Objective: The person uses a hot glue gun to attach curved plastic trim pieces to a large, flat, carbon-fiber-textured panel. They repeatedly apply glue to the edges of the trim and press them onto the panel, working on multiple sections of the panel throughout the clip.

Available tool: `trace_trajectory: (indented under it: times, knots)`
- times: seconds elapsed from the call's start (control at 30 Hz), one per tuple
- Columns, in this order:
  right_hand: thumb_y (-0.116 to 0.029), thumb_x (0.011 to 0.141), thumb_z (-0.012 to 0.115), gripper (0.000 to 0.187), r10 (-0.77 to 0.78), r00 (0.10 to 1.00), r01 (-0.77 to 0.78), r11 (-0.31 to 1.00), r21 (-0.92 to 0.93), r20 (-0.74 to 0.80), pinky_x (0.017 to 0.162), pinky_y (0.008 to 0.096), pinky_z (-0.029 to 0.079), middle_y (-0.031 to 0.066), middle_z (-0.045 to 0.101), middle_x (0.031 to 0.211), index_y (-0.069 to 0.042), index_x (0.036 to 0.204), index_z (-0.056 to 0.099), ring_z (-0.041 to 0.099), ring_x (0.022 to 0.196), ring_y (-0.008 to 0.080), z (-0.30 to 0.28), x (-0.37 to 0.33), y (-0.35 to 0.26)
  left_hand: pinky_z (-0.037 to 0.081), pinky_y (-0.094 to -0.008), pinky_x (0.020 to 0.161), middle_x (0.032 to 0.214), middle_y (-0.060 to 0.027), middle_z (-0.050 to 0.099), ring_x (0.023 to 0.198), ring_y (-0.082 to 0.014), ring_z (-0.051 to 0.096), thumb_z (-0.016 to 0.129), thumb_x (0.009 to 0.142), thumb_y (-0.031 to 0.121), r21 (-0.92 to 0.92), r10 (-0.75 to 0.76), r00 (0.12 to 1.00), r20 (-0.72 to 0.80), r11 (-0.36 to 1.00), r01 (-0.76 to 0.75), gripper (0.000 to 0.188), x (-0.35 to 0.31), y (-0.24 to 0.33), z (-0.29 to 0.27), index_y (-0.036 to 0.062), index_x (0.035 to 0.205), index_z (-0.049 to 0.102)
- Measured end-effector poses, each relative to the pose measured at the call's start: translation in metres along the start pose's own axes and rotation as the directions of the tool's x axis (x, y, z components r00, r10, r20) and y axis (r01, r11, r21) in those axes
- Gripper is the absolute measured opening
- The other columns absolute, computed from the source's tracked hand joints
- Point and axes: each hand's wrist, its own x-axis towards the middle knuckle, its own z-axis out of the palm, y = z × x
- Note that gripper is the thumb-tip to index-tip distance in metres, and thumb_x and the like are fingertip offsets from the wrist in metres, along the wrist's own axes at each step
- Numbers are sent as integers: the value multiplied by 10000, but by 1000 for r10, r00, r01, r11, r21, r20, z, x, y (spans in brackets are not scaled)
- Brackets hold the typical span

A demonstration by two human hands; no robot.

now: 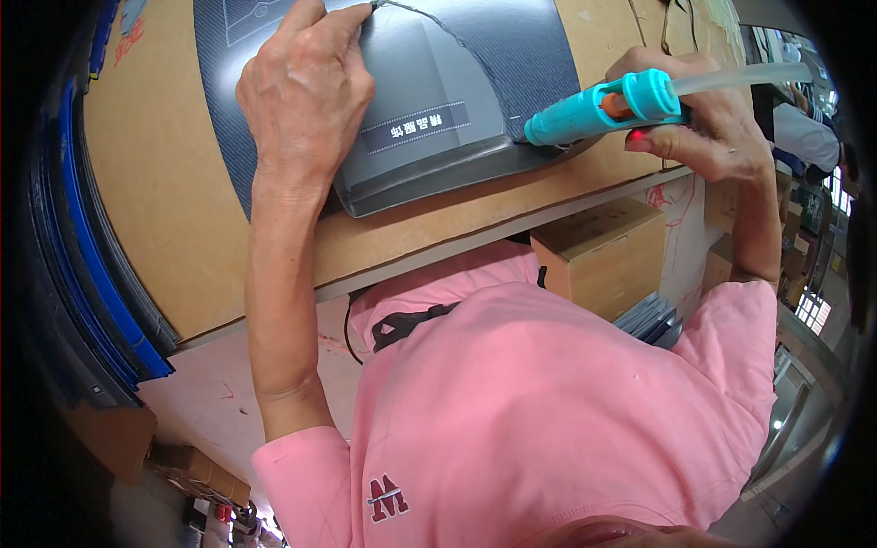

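Observation:
My right hand [703,119] is wrapped round a teal hot glue gun [603,108], with a long translucent glue stick [740,79] coming out of its back end. The nozzle touches the lower right corner of a dark grey, glossy printed panel [420,91], which may be a folded bag or a cover. My left hand [306,91] lies over the panel's upper left side, thumb and finger pinched on one end of a thin black cord [464,44]. That cord curves along the panel's right side down toward the nozzle. A dark blue, fine-textured sheet [539,55] lies under the panel.
The tan worktable [146,183] has its near edge just in front of me. Blue and black sheets [82,256] are stacked at the left. A cardboard box [603,251] stands below the table edge, with grey flat pieces [650,320] beside it. Another person [804,137] is at the far right.

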Motion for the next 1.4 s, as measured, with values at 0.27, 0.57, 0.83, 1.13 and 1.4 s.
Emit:
trace_trajectory:
  times: [0.27, 0.57, 0.83, 1.13, 1.4]
  knots:
    - [-240, 743, 698, 324, -167, 984, 168, 986, 21, -60, 611, 362, 445, 135, 589, 800, -11, 934, 572, 571, 661, 308, 8, 3, 5, 468, -331, 655, 761, -68, 583, 696, -252, 608, 603, 843, 121, 17, -10, 1000, 2, 1000, 10, 184, -1, 0, -1, 120, 987, 716]
    - [-280, 676, 707, 386, -157, 982, 155, 988, -28, -109, 610, 366, 449, 125, 580, 766, -13, 920, 572, 569, 644, 318, 8, -3, 3, 472, -332, 660, 775, -76, 598, 711, -255, 617, 604, 844, 117, 0, 15, 1000, -3, 1000, -15, 183, 0, -2, 0, 111, 987, 717]
    - [-316, 679, 709, 390, -171, 983, 164, 982, -97, -73, 618, 359, 465, 124, 594, 751, -36, 921, 585, 599, 658, 310, 11, -3, 7, 472, -335, 656, 775, -75, 603, 703, -253, 619, 605, 850, 125, -5, 8, 1000, 2, 1000, -8, 181, 0, -1, 0, 108, 990, 717]
    - [-218, 728, 688, 325, -183, 962, 171, 982, -76, -204, 630, 363, 461, 130, 611, 799, -21, 962, 578, 595, 682, 331, 19, -2, 15, 472, -332, 649, 770, -76, 596, 694, -253, 617, 605, 847, 121, -12, 5, 1000, -3, 1000, -5, 180, 0, -1, 1, 110, 987, 717]
    - [-193, 744, 676, 332, -127, 977, 119, 991, -59, -173, 689, 392, 445, 123, 601, 928, -41, 1021, 577, 572, 776, 347, 14, 0, 15, 468, -339, 641, 767, -80, 589, 688, -260, 613, 610, 838, 118, -5, 12, 1000, -2, 1000, -12, 180, 1, 0, 0, 110, 982, 717]
